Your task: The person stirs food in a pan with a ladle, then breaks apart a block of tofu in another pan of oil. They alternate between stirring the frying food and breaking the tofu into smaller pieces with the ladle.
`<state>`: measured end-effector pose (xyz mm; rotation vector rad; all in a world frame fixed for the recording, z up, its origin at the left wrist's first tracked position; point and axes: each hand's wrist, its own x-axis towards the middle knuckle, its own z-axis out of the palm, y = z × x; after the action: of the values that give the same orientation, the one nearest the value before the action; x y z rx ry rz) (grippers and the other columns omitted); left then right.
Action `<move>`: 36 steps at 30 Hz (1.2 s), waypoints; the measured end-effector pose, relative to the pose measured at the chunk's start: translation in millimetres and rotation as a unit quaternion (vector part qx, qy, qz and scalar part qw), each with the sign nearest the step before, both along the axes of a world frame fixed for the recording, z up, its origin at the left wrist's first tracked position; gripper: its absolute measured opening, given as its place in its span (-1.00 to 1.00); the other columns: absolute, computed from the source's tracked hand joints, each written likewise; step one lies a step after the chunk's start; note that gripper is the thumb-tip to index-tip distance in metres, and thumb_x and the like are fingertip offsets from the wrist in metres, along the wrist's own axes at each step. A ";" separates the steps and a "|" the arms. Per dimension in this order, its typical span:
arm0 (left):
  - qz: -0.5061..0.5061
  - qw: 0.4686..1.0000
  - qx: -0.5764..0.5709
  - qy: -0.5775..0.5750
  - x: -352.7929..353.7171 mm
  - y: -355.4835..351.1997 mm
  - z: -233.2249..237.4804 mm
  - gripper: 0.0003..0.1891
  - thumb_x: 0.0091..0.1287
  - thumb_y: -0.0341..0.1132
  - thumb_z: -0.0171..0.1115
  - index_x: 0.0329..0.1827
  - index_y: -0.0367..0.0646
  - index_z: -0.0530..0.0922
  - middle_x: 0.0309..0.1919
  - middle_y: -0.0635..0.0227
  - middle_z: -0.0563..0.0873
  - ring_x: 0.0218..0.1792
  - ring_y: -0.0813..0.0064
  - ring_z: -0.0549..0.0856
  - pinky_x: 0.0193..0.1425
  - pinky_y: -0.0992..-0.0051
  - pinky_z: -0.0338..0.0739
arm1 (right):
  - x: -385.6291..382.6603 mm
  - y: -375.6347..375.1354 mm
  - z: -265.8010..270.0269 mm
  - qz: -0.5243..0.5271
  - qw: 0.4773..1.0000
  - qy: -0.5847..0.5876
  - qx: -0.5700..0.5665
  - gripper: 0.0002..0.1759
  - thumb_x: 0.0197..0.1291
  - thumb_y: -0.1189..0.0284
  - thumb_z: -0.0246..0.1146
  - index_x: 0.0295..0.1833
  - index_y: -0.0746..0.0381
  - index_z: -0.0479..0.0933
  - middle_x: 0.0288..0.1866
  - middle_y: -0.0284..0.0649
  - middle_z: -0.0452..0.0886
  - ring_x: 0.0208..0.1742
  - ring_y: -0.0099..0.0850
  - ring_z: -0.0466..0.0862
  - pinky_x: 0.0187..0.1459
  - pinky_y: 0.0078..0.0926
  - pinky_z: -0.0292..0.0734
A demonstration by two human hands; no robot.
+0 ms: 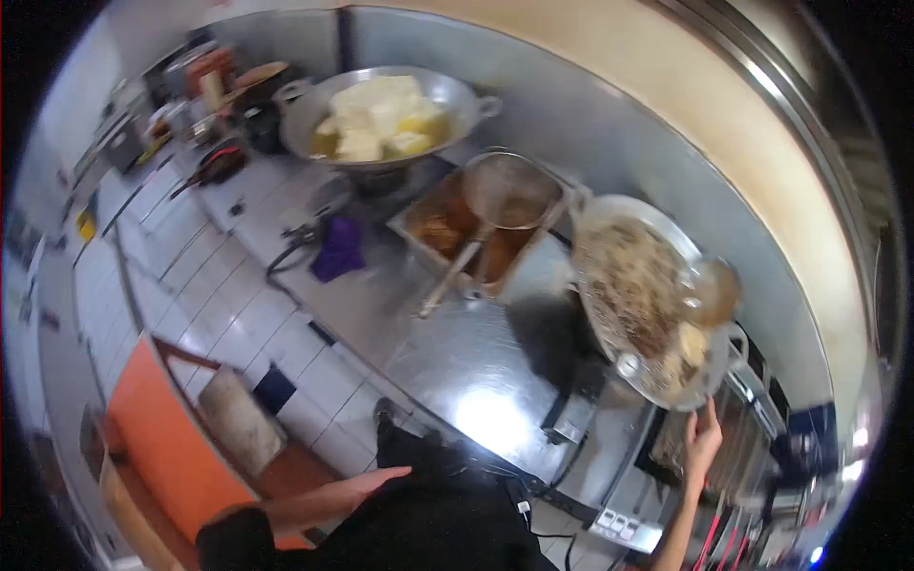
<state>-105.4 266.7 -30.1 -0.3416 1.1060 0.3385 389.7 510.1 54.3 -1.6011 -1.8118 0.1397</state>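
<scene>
My right hand (703, 447) is at the near rim of a wide metal wok (609, 328), with its fingers curled. What they grip, if anything, is too blurred to make out. Dark oil or liquid with foamy, browned food (633, 276) fills the wok. A round ladle or skimmer head (709, 290) lies over the wok's right side, and a pale yellow piece (693, 343) is just below it. A small round dial (628, 364) shows at the near rim. Held low before my dark clothing, my left hand (367, 483) has its fingers stretched out and holds nothing.
Left of the wok, a long-handled strainer (514, 190) rests across a rectangular metal tray (419, 246). Farther back stands a large pan (457, 95) heaped with pale yellow blocks (376, 109). A purple cloth (338, 249) lies on the steel counter (433, 357). An orange panel (162, 419) stands at lower left.
</scene>
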 end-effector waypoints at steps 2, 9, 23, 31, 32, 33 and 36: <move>-0.002 1.000 0.010 -0.021 3.5 -1.6 -7.0 -0.42 0.21 0.13 0.23 0.12 -0.13 0.54 -0.04 0.20 0.66 -0.06 0.23 0.63 0.10 0.28 0.51 | -18.1 -10.7 35.4 -0.027 0.995 0.012 -0.099 -0.55 0.24 0.59 0.15 0.25 0.45 0.37 -0.04 -0.21 0.62 -0.18 -0.67 0.50 -0.19 -0.69 0.43; -0.008 0.999 0.011 0.040 10.2 12.3 7.4 -0.51 0.25 0.08 0.22 0.01 -0.16 0.60 -0.16 0.25 0.72 -0.19 0.27 0.68 -0.04 0.28 0.58 | -30.5 -20.3 35.2 -0.089 0.993 -0.026 -0.072 -0.54 0.12 0.53 0.22 0.17 0.41 0.45 -0.65 -0.12 0.24 -0.63 -0.56 0.24 -0.55 -0.49 0.27; 0.013 0.999 -0.003 0.035 6.2 4.3 -25.0 -0.60 0.30 -0.04 0.23 0.03 -0.15 0.60 -0.22 0.31 0.72 -0.32 0.39 0.69 -0.23 0.35 0.58 | 1.4 -22.4 37.4 -0.103 0.995 0.009 0.012 -0.54 0.16 0.55 0.21 0.21 0.41 0.41 -0.47 -0.03 0.54 -0.56 -0.56 0.43 -0.47 -0.54 0.38; -0.028 0.999 0.006 0.029 8.7 16.9 14.8 -0.50 0.29 0.06 0.17 0.07 -0.18 0.57 -0.10 0.29 0.71 -0.12 0.37 0.68 -0.01 0.38 0.58 | -10.2 -44.0 -3.0 -0.129 0.983 0.128 -0.034 -0.64 0.28 0.52 0.17 0.16 0.39 0.42 -0.33 -0.38 0.53 -0.46 -0.74 0.39 -0.49 -0.73 0.28; 0.012 0.999 -0.001 0.032 6.1 12.1 -0.9 -0.50 0.29 0.06 0.17 0.07 -0.18 0.57 -0.10 0.29 0.71 -0.12 0.37 0.68 -0.01 0.38 0.58 | -17.8 -46.7 -2.3 -0.091 0.962 0.256 -0.033 -0.64 0.28 0.49 0.18 0.15 0.40 0.44 -0.19 -0.31 0.56 -0.34 -0.68 0.46 -0.32 -0.72 0.40; 0.002 1.000 0.013 0.014 4.2 6.6 -23.1 -0.51 0.31 0.05 0.16 0.08 -0.17 0.56 -0.08 0.28 0.70 -0.11 0.38 0.67 0.00 0.38 0.58 | -25.1 -46.1 -6.5 -0.090 0.965 0.244 0.019 -0.69 0.29 0.52 0.15 0.13 0.35 0.46 -0.42 -0.49 0.47 -0.54 -0.76 0.32 -0.57 -0.75 0.17; 0.091 0.982 0.164 -0.027 0.8 10.9 -2.8 -0.54 0.35 0.02 0.08 0.14 -0.13 0.52 -0.02 0.24 0.67 -0.07 0.33 0.66 0.10 0.33 0.54 | 10.3 -40.6 -46.8 -0.086 0.985 0.132 0.068 -0.64 0.29 0.39 0.21 0.15 0.29 0.48 -0.12 -0.27 0.57 -0.31 -0.61 0.46 -0.30 -0.70 0.40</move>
<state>-104.6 277.5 -32.9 -0.1560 0.9485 0.6610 400.0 469.6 7.5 -1.5544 -1.4454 0.1384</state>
